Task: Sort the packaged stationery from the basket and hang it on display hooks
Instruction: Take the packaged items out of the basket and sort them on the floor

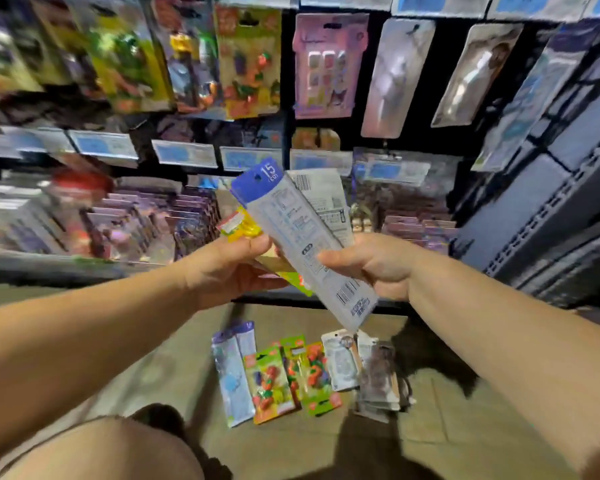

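**Operator:** What lies around me, nearest first?

**Spotter:** Your bent knee [94, 448] fills the 7 o'clock corner. Past it, at 6 o'clock, packets lie flat on the floor [430, 427] in a loose row. The blue-topped packets [231, 372] are at the 9 o'clock end. The fruit-print packets [269, 382] lie just beside them. Then come the white packets [342, 362] and a dark stack [378, 379] at the 3 o'clock end.

**Operator:** What stands between me and the shelves?

**Spotter:** Your own forearms, and what you hold. They cross the middle of the view and cover part of the lower shelf row.

**Operator:** And my hands?

**Spotter:** Your left hand [229, 271], just toward 9 o'clock of centre, is curled round a yellow-and-green packet [245, 228], with the thumb pressed on top. Your right hand [371, 265], toward 3 o'clock, pinches the long clear packet [298, 233]. Its thumb lies across the printed face and its fingers are behind. That packet tilts, with its blue header marked 15 toward 11 o'clock and its foot toward 5 o'clock. A white printed packet [326, 199] fans out behind it, and I cannot tell which hand has it.

**Operator:** Farther off?

**Spotter:** Price labels [184, 152] run along the rail. Above them hang a fruit-print pack [250, 60] at 11 o'clock and a pink pack [326, 64] at 12 o'clock. A grey upright [551, 209] stands at 3 o'clock. Everything that far back is blurred.
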A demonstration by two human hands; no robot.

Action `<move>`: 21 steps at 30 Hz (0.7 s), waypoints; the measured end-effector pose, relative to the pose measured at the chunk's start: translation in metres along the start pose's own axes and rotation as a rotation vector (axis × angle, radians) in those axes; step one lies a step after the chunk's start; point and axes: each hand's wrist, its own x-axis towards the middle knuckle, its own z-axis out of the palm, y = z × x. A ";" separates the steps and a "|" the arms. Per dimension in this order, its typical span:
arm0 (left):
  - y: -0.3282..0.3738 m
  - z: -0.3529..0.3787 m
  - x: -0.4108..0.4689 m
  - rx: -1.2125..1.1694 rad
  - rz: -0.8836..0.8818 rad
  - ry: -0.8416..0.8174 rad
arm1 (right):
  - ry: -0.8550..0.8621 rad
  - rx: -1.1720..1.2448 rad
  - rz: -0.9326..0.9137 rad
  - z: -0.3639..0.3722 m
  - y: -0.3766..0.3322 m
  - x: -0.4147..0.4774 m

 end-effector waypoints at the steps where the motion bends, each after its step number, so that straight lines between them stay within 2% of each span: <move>1: -0.013 -0.011 -0.003 -0.027 -0.013 0.020 | -0.012 0.011 0.031 0.007 0.012 0.013; 6: -0.080 -0.059 -0.012 -0.140 -0.082 0.214 | -0.005 0.007 0.146 0.037 0.067 0.060; 11: -0.107 -0.080 -0.013 -0.254 -0.037 0.259 | -0.025 -0.040 0.139 0.053 0.090 0.090; 17: -0.111 -0.091 -0.011 -0.373 0.064 0.276 | 0.268 -0.223 -0.043 0.069 0.097 0.110; 21: -0.112 -0.090 -0.009 -0.389 0.049 0.385 | 0.343 -0.248 -0.149 0.075 0.101 0.111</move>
